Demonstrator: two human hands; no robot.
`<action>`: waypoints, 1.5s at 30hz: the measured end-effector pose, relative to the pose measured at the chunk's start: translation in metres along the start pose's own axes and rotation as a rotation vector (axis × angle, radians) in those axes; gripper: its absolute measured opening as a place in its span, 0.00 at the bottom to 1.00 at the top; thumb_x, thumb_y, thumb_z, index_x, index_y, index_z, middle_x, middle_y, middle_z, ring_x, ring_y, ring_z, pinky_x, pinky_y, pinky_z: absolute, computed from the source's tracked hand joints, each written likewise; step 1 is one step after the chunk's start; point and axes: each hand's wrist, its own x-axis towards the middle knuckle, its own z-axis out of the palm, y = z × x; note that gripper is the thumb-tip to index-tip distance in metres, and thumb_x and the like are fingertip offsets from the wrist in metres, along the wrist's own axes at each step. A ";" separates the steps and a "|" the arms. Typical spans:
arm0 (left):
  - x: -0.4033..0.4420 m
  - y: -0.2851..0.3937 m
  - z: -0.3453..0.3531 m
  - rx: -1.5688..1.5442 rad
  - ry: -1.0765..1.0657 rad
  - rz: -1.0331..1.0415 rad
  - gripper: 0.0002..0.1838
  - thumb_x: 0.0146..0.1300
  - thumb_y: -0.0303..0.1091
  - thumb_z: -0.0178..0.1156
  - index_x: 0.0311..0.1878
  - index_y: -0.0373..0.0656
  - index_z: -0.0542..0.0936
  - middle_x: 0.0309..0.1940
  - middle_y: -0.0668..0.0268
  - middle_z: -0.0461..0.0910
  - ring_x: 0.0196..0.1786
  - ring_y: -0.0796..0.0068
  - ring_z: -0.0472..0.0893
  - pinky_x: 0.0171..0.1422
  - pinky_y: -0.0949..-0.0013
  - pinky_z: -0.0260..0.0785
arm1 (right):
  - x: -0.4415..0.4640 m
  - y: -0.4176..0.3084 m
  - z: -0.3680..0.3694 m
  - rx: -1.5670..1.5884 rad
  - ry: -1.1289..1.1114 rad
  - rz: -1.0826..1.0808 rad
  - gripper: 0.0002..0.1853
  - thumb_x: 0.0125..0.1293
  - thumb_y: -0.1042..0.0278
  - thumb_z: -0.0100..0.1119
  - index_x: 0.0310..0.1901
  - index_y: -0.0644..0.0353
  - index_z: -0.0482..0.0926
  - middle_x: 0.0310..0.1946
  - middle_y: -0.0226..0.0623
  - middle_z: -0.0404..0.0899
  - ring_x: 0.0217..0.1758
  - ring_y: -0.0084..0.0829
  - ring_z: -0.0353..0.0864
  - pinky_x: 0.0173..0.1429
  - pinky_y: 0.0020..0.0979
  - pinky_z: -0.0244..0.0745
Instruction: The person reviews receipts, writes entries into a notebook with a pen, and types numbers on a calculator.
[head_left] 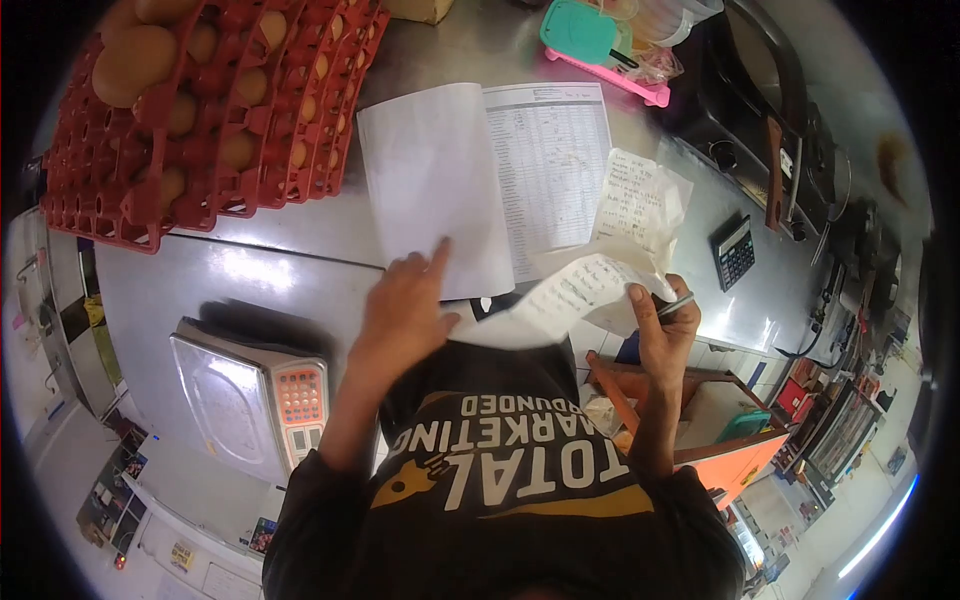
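My left hand (400, 310) is palm down at the lower part of a blank white page (430, 180), index finger stretched out and thumb apart, gripping nothing. That page belongs to an open set of sheets, whose right side is a printed table (553, 170) with many rows. Pinched in my right hand (665, 325) is a long handwritten paper slip (575, 295), which curls toward my body. A slim grey pen (677, 303) also sits between those fingers. Another handwritten slip (637, 200) lies over the table's right edge, partly behind the held one.
Stacked red egg trays (130, 205) with eggs stand at the upper left. A weighing scale (240, 400) is at the left, a calculator (734, 252) at the right. A pink tray (610, 78) and a teal lid (578, 32) lie at the back. An orange-fronted drawer (735, 465) stands at right.
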 end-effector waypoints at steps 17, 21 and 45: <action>0.010 0.052 -0.008 -1.168 -0.202 0.376 0.18 0.77 0.31 0.55 0.64 0.31 0.77 0.52 0.62 0.85 0.52 0.79 0.82 0.58 0.73 0.74 | 0.006 0.006 0.014 -0.122 0.035 -0.011 0.19 0.69 0.71 0.68 0.56 0.68 0.74 0.35 0.41 0.85 0.39 0.25 0.83 0.45 0.28 0.77; 0.011 0.070 -0.046 -1.357 0.144 0.630 0.28 0.75 0.25 0.53 0.76 0.32 0.65 0.62 0.59 0.81 0.62 0.76 0.79 0.67 0.71 0.70 | 0.010 0.001 0.018 -0.081 -0.079 -0.085 0.21 0.74 0.76 0.59 0.65 0.60 0.66 0.37 0.42 0.84 0.39 0.23 0.81 0.43 0.25 0.74; 0.015 0.039 0.000 -1.588 -0.049 0.536 0.22 0.75 0.36 0.53 0.65 0.31 0.75 0.58 0.58 0.81 0.61 0.71 0.79 0.71 0.65 0.65 | 0.050 -0.054 0.027 -0.054 -0.455 -0.180 0.07 0.67 0.70 0.69 0.42 0.64 0.86 0.29 0.24 0.83 0.28 0.13 0.71 0.33 0.20 0.65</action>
